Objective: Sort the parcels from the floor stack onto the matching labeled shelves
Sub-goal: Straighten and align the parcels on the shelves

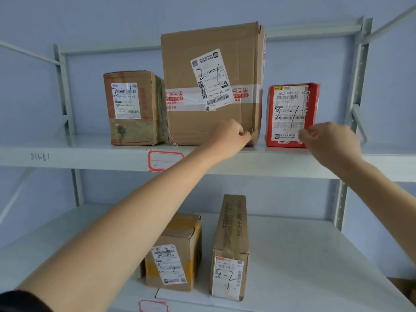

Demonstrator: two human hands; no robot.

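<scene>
Three parcels marked 2-1 stand on the upper shelf: a small brown box, a tall brown box and a red box. My left hand is at the tall box's lower right corner, fingers curled against it. My right hand is at the red box's lower right front, fingertips together by its label; whether it pinches the label I cannot tell. A red-bordered tag is stuck on the upper shelf's front edge.
On the lower shelf stand two brown boxes marked 2-2, a squat one and a long narrow one. A second red-bordered tag sits on its front edge. Grey uprights frame the rack.
</scene>
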